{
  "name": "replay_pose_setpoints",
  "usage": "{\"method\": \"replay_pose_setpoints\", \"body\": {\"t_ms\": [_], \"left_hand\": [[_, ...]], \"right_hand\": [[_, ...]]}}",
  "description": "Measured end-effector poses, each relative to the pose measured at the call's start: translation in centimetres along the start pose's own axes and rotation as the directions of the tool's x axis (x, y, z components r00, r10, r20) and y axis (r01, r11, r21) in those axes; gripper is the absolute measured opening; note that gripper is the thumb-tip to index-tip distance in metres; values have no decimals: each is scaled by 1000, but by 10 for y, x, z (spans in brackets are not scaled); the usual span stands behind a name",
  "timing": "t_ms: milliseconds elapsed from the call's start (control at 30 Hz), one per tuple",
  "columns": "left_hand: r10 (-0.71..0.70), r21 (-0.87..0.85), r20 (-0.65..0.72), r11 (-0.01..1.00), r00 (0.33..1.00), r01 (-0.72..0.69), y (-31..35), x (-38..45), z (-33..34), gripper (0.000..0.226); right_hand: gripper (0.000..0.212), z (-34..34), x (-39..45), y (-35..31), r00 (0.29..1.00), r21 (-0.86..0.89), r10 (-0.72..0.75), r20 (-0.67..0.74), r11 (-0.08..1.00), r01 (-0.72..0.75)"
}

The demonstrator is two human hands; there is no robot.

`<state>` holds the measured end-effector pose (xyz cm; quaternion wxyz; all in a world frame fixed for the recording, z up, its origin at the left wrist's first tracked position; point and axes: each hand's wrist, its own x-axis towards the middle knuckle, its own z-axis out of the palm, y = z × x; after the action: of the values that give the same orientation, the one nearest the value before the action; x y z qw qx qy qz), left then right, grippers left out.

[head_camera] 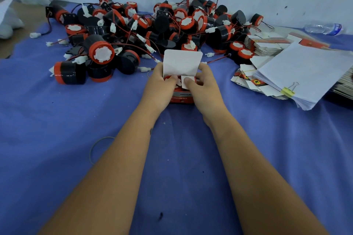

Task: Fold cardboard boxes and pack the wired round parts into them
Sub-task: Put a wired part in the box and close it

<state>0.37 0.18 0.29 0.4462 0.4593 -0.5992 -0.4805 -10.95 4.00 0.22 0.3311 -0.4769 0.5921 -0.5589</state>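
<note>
A small red cardboard box (181, 98) stands on the blue cloth in the middle, its white top flap (182, 63) raised toward the far side. My left hand (162, 86) grips the box's left side, fingers curled over the open top. My right hand (202, 84) holds the right side, with its thumb pressing a small white side flap inward. A red and white part shows inside the opening. A big pile of black and red round parts (145, 30) with red wires and white plugs lies behind the box.
Flat unfolded boxes (267, 44) and a clipped stack of white paper (305, 74) lie at the right. A plastic water bottle (324, 28) lies at the back right by the wall. A rubber band (95, 149) rests on the blue cloth (57, 120) near my left forearm.
</note>
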Motion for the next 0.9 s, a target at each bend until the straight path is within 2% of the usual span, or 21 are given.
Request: {"method": "replay_pose_setpoints", "body": {"t_ms": [100,233,300,367,400,433,567,667,900], "left_hand": [[-9,-6,36,1000,999,9,1,-1,-4,32],[-35,3,131,999,991,35,5,-2,-9,30],[-105,-177,201,974,974,141,8,-1,-20,47],[-117,-496,259,835,959,236,7,2,-33,55],[-105,-568,265,786,959,243,6,2,-36,54],[-105,-570,253,787,962,236,5,3,-38,50],[-84,-395,198,905,977,158,2,6,-25,34],[-59,-393,230,907,971,148,-1,9,-25,35],[26,-390,340,913,940,116,-6,13,-31,38]], "right_hand": [[37,1,-2,0,992,34,-106,-63,994,108],[28,0,-1,3,984,-6,-156,-91,988,156],[26,0,-1,4,981,-34,-159,-108,987,156],[27,1,0,4,983,-35,-142,-118,990,138],[27,2,1,4,985,-28,-129,-117,991,127],[27,2,1,4,986,-24,-118,-116,993,116],[21,2,4,5,986,-34,-85,-140,996,81],[10,6,7,4,979,-38,-35,-202,999,28],[19,12,11,1,971,-11,74,-229,997,-79]]}}
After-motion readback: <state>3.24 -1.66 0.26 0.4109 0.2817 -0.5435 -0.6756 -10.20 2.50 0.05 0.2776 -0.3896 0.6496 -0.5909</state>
